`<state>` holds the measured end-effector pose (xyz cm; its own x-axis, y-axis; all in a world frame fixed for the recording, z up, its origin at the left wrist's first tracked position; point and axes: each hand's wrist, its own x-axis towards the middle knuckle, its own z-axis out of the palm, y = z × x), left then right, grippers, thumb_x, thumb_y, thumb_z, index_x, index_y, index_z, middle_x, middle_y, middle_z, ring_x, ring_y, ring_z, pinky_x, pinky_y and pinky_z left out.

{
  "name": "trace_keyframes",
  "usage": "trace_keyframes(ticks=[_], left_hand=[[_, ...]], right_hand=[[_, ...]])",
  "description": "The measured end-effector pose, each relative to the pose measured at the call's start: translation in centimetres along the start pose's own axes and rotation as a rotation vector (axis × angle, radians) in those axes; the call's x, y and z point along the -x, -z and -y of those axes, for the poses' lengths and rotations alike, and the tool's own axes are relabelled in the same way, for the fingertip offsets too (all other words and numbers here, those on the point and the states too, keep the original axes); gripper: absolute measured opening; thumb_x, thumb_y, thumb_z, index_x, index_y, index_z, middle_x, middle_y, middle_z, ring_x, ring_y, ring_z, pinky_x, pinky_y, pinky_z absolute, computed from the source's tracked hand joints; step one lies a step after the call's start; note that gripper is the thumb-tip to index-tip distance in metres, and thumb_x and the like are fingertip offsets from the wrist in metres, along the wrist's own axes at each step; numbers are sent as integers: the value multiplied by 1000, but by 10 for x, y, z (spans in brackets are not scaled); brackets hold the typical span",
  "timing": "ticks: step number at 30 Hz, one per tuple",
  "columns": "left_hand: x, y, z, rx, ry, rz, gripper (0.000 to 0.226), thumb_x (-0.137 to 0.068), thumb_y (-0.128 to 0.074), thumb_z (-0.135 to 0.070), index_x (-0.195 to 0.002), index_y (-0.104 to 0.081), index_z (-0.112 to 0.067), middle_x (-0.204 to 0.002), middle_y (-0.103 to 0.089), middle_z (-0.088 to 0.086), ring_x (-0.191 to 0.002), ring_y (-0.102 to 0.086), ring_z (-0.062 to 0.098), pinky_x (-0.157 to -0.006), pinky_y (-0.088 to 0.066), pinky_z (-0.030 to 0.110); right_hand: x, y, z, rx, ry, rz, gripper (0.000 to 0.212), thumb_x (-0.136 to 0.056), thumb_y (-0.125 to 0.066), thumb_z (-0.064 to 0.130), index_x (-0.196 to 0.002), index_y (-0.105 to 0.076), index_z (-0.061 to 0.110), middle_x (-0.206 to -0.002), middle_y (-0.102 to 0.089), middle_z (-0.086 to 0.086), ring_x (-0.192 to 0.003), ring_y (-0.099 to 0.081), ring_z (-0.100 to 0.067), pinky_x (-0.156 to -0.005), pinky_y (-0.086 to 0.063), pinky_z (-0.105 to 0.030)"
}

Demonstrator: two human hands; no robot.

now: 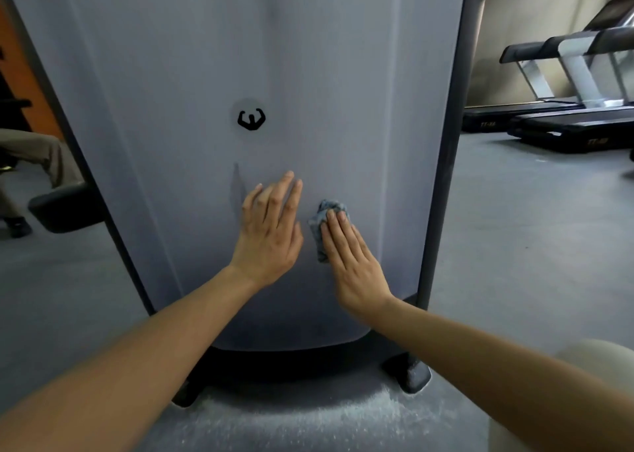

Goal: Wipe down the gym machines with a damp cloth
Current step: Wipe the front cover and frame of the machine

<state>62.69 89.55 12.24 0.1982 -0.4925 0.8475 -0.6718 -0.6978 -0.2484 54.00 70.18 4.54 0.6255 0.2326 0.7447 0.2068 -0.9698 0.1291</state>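
A tall gym machine fills the view, its pale grey shroud panel [260, 56] bearing a small black flexing-arms logo [251, 119]. My left hand [269, 232] lies flat on the lower panel with straight, spread fingers. Just to its right, my right hand [350, 262] presses a crumpled grey-blue cloth [322, 223] against the panel with flat fingers; most of the cloth is hidden under the palm. A faint damp streak [236, 183] shows left of my left hand.
The machine has dark side posts [442, 177] and a black base with feet [413, 378] on a grey floor. Treadmills [566, 122] stand at the right. At the left are a black padded part [65, 204] and a person's trousered leg [41, 156].
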Motion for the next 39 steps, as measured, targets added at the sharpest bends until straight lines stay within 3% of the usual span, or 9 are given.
trace_keyframes(ticks=[4, 7, 10, 15, 18, 21, 26, 32, 39], left_hand=[[-1, 3, -2, 7, 11, 17, 77, -103, -58, -21, -167, -22, 3, -177, -13, 20, -163, -21, 37, -130, -20, 60], [-5, 4, -4, 5, 11, 13, 77, -105, -57, -20, -167, -19, 2, -178, -9, 20, -165, -11, 35, -130, -18, 62], [-13, 5, -5, 5, 22, -19, 75, -103, -57, -15, -167, -21, 2, -177, -10, 20, -165, -11, 36, -130, -18, 62], [-30, 6, -2, 33, 60, -70, 75, -101, -58, -8, -167, -23, 2, -177, -12, 19, -165, -11, 35, -131, -16, 61], [-35, 5, 0, 36, 62, -75, 77, -100, -60, -10, -166, -23, 3, -177, -13, 20, -165, -13, 36, -130, -19, 61], [-36, 5, 0, 43, 65, -74, 75, -101, -59, -13, -166, -24, 3, -177, -15, 20, -164, -17, 37, -129, -20, 62], [-47, 11, 2, 53, 84, -109, 71, -98, -62, -9, -162, -34, 4, -171, -28, 22, -157, -33, 40, -129, -22, 61], [-70, 25, 8, 111, 85, -99, 81, -96, -65, -10, -166, -27, 1, -178, -11, 17, -165, -11, 33, -131, -18, 61], [-103, 43, 32, 55, 12, -103, 74, -98, -58, -20, -165, -32, -3, -177, -16, 15, -162, -22, 35, -131, -16, 59]], right_hand=[[35, -17, -1, 126, 94, 88, 85, -87, -42, 5, -165, -11, -5, -175, 1, -23, -163, 2, -39, -132, -10, -50], [14, -11, 5, 96, 50, 30, 70, -105, -41, 17, -165, -13, -5, -175, -2, -23, -163, -1, -38, -131, -20, -52], [-34, 13, 11, -10, -59, -73, 70, -111, -46, 24, -166, -12, -3, -176, -2, -21, -164, -1, -35, -132, -18, -51], [-77, 35, 1, -80, -113, -210, 71, -107, -50, 13, -166, -13, -3, -176, -3, -19, -164, 0, -33, -133, -15, -51], [-47, 12, -4, -58, -96, -181, 77, -102, -57, 8, -165, -15, -4, -176, -3, -21, -164, -3, -37, -130, -24, -55], [-18, -12, -1, -26, -68, -115, 78, -104, -59, 16, -165, -15, -6, -175, -2, -23, -163, -5, -40, -126, -30, -57], [-49, 3, 1, -24, -69, -160, 76, -108, -58, 28, -164, -20, -6, -175, -7, -25, -163, -8, -40, -128, -27, -56], [-127, 61, -11, -57, -88, -329, 69, -111, -53, 22, -166, -18, 0, -176, -6, -20, -164, -4, -36, -132, -18, -53], [-83, 31, -17, 15, -75, -288, 71, -108, -60, 25, -165, -25, 1, -175, -11, -23, -162, -11, -42, -125, -32, -58]])
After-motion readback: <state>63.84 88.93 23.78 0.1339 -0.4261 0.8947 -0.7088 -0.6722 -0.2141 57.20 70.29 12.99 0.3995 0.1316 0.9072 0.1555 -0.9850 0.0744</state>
